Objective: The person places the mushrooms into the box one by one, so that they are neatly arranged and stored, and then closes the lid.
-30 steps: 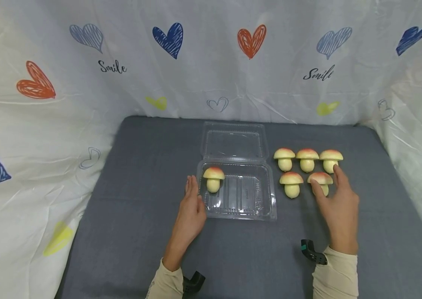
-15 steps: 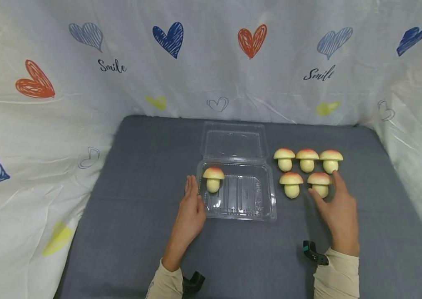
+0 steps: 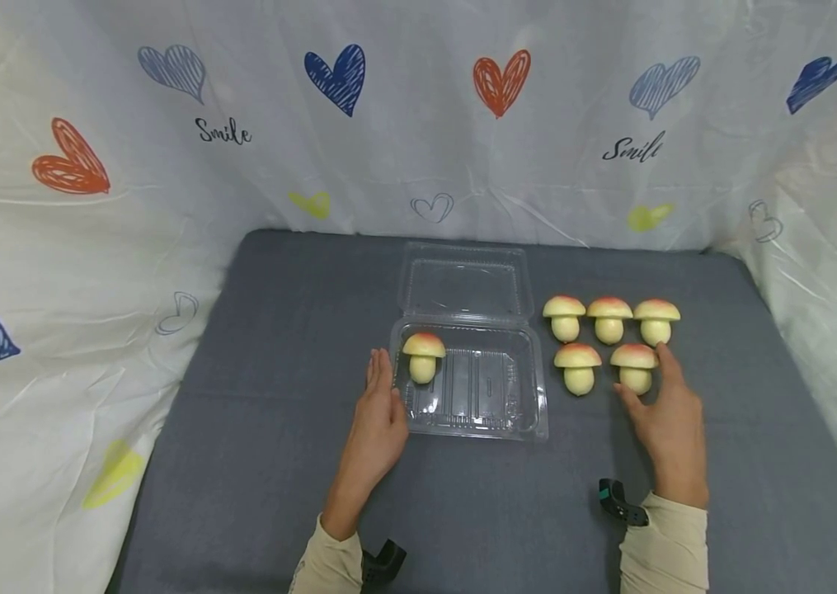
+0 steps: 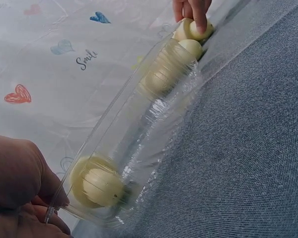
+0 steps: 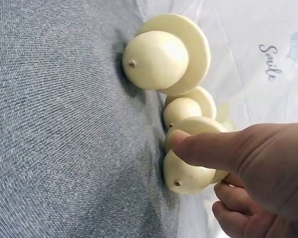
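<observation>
My left hand (image 3: 377,421) lies along the left edge of a clear plastic clamshell box (image 3: 473,421), touching it with fingers straight. Inside the box, at its left, sits a pale yellow mushroom (image 3: 424,359) with a reddish cap top. My right hand (image 3: 670,433) pinches another mushroom (image 3: 635,370), the front right one in a group outside the box. In the right wrist view, the thumb (image 5: 208,148) crosses this mushroom (image 5: 188,173) and the other fingers are partly hidden behind it.
Beside the held mushroom lies another mushroom (image 3: 577,370). Behind them stands a row: left mushroom (image 3: 565,318), middle mushroom (image 3: 609,320) and right mushroom (image 3: 656,321). The box's lid (image 3: 465,283) lies folded back. Grey cloth (image 3: 277,346) covers the table; a heart-printed curtain (image 3: 418,148) hangs behind.
My right hand has drawn slightly toward me, and its thumb and fingers have closed in around the front right mushroom. My left hand and the box have stayed in place.
</observation>
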`<state>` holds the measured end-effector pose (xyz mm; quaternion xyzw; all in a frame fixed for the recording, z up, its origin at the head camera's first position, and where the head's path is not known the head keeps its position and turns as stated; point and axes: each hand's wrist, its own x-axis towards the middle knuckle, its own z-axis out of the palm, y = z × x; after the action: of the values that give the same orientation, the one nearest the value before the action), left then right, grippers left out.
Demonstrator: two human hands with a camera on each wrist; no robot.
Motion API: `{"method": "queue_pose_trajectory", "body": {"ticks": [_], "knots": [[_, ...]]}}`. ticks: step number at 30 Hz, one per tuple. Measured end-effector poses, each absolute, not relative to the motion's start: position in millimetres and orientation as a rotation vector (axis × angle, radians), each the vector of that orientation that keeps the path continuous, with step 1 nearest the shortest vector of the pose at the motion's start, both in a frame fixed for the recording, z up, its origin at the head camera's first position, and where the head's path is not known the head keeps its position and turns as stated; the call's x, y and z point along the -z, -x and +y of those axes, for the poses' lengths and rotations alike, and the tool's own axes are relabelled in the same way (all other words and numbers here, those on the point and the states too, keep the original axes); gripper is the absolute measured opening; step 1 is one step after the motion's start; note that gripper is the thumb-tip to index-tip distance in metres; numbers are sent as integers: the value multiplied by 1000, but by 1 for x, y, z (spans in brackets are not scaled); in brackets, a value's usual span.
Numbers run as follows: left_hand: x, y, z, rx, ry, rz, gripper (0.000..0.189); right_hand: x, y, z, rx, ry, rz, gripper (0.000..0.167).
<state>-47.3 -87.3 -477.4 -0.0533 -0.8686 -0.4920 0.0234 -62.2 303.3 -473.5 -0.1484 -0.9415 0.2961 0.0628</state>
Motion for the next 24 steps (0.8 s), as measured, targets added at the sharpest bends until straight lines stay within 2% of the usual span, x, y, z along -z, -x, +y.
{"method": "queue_pose_trajectory", "body": {"ticks": [24], "knots": [[477, 48, -87, 1509, 170, -2690, 62, 475, 61, 300, -869, 508, -2811, 86]]}}
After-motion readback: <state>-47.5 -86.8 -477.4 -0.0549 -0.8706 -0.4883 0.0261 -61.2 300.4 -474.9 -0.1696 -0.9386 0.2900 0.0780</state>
